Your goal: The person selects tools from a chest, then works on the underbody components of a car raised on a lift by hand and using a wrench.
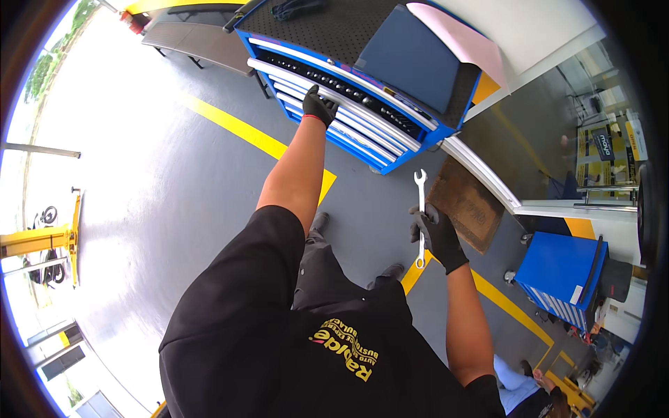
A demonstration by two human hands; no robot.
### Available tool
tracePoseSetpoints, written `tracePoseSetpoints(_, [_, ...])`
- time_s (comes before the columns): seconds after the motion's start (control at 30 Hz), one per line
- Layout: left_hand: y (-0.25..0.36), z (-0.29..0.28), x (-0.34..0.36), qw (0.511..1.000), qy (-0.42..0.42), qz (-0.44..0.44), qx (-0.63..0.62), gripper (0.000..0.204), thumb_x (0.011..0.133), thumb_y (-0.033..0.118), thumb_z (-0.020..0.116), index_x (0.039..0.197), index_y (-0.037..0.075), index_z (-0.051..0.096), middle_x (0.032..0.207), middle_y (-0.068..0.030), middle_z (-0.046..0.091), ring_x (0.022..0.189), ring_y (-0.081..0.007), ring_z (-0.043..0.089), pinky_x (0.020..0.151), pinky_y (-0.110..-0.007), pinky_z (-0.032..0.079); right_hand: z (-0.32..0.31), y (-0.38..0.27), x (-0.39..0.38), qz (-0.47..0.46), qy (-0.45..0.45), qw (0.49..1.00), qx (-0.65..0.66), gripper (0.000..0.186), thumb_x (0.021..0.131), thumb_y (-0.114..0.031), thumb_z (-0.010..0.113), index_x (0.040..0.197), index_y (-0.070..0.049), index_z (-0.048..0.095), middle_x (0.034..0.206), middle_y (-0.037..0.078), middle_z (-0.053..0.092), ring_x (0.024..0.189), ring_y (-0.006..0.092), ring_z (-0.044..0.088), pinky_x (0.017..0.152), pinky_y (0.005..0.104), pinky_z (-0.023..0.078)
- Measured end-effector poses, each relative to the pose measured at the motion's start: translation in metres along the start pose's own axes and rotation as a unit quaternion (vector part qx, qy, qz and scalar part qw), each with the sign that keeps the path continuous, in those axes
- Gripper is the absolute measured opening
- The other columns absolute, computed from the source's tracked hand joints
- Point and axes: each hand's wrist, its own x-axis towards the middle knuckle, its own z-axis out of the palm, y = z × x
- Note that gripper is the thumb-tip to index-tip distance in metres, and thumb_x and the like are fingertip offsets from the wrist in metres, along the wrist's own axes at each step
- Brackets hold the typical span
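Observation:
My left hand (pixel 319 106) in a black glove grips the silver front of an open drawer (pixel 374 117) on a large blue tool cabinet (pixel 373 159). Small tools lie in a row inside that drawer. A dark blue folder (pixel 411 59) and a pink sheet (pixel 460 35) rest on the cabinet's black top. My right hand (pixel 439 237), also gloved in black, holds a long silver combination wrench (pixel 421 191) at its middle, with the open end pointing toward the cabinet and the ring end toward my body.
A bench (pixel 185 38) is left of the cabinet, a yellow lift (pixel 38 240) at the far left. A brown mat (pixel 463 202) lies by a glass door (pixel 529 150). A smaller blue cabinet (pixel 561 268) stands right. A person (pixel 516 386) is at lower right. Yellow lines mark the grey floor.

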Motion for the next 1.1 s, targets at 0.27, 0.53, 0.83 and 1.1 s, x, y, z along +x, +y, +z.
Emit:
tracePoseSetpoints(0.27, [0.012, -0.061, -0.039, 0.992, -0.083, -0.047, 0.077, 0.007, 0.099, 0.018, 0.053, 0.1, 0.014, 0.058, 0.084, -0.0021, 0.054, 0.081, -0.0201, 0.057, 0.085, -0.037, 0.052, 0.141, -0.105, 0.177, -0.059, 0.047, 0.975, -0.207, 0.025, 0.093, -0.024, 0.053, 0.09, 0.0, 0.06, 0.076, 0.018, 0.063, 0.073, 0.0338, 0.065, 0.069, 0.0473, 0.05])
tracePoseSetpoints(0.53, [0.071, -0.137, -0.095, 0.932, -0.092, -0.02, 0.35, 0.026, 0.103, 0.031, 0.053, 0.107, 0.005, 0.056, 0.098, -0.0072, 0.067, 0.088, -0.0165, 0.067, 0.086, -0.034, 0.052, 0.281, -0.129, 0.345, -0.128, 0.196, 0.909, -0.344, 0.034, 0.087, -0.026, 0.05, 0.095, 0.002, 0.067, 0.098, 0.03, 0.066, 0.094, 0.0482, 0.063, 0.084, 0.0518, 0.051])
tracePoseSetpoints(0.83, [0.085, -0.159, -0.127, 0.919, -0.088, -0.06, 0.379, 0.031, 0.101, 0.035, 0.054, 0.106, 0.004, 0.056, 0.095, -0.0108, 0.066, 0.092, -0.0207, 0.064, 0.088, -0.036, 0.048, 0.299, -0.096, 0.438, -0.085, 0.158, 0.787, -0.59, 0.025, 0.087, -0.019, 0.057, 0.097, -0.001, 0.07, 0.1, 0.022, 0.069, 0.096, 0.0372, 0.068, 0.083, 0.0455, 0.054])
tracePoseSetpoints(1.1, [0.103, -0.154, -0.142, 0.889, -0.087, -0.111, 0.435, 0.032, 0.1, 0.035, 0.055, 0.101, 0.005, 0.062, 0.091, -0.0106, 0.068, 0.087, -0.0215, 0.066, 0.083, -0.036, 0.049, 0.278, -0.178, 0.439, 0.052, -0.008, 0.848, -0.528, 0.032, 0.091, -0.019, 0.047, 0.101, 0.0, 0.07, 0.095, 0.02, 0.072, 0.084, 0.0307, 0.073, 0.069, 0.0432, 0.058])
